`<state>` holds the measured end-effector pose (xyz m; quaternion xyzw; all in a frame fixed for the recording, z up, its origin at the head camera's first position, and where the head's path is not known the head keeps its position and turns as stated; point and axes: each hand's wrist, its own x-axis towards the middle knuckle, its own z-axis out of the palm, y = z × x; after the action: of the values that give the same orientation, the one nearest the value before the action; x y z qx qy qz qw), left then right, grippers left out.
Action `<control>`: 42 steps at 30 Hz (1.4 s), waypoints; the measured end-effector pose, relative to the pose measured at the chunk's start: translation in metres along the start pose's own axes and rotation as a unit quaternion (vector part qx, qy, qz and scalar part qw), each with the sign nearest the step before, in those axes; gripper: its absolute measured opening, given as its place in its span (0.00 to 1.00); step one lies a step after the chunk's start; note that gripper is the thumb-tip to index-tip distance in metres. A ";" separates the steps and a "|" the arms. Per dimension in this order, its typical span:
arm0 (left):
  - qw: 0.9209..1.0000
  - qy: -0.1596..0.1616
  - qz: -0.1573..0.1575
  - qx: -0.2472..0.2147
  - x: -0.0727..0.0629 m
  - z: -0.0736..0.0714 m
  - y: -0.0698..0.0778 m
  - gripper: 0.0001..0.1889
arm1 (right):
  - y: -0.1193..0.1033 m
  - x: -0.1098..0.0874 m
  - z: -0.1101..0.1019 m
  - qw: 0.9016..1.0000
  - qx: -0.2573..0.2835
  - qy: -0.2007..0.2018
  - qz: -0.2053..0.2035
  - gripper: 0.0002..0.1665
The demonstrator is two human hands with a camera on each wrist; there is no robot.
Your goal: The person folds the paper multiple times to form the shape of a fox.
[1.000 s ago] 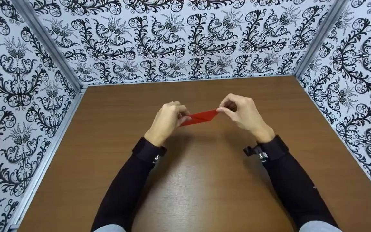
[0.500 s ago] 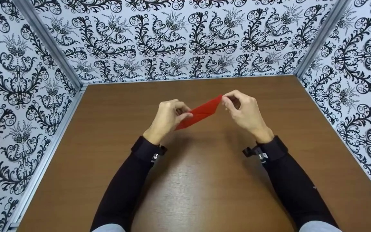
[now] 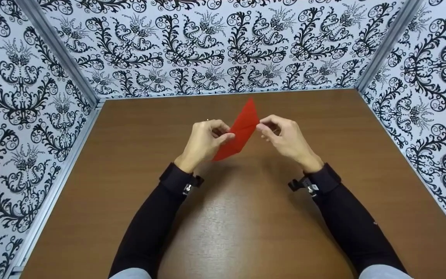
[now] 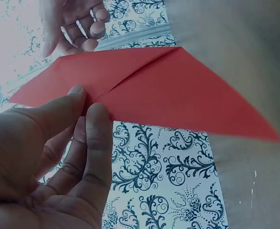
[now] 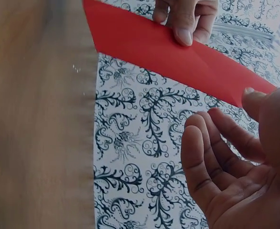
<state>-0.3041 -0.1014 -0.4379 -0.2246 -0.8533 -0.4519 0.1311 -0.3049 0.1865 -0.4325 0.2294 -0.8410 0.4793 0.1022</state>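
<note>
A folded sheet of red paper [image 3: 244, 126] is held above the table, tilted, with pointed ends and a crease across its face. My left hand [image 3: 203, 141] pinches its edge between thumb and index finger; the left wrist view shows that grip on the paper [image 4: 154, 95] beside an overlapping fold. My right hand [image 3: 287, 135] is at the paper's right edge. In the right wrist view its thumb [image 5: 254, 101] overlaps the paper's border, while the other fingers [image 5: 194, 152] are loosely bent and apart from the sheet.
A brown wooden table [image 3: 223, 232] lies beneath both hands. White walls with black scroll patterns [image 3: 207, 50] enclose it at the back and sides, with grey metal strips [image 3: 58, 54] at the corners. Both wrists wear black bands with small cameras [image 3: 190, 186].
The paper has turned from nearly level to steeply tilted, its far tip now pointing up and away. My right hand let go of that tip and moved slightly left and down along the edge.
</note>
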 end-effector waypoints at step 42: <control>0.996 -0.036 0.001 -0.077 0.000 0.003 0.010 0.07 | 0.008 -0.001 0.012 0.995 0.057 -0.016 -0.078 0.05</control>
<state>-0.2991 -0.0941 -0.4324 -0.2510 -0.8201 -0.5074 0.0833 -0.3076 0.1801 -0.4447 0.3071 -0.7932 0.5136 0.1127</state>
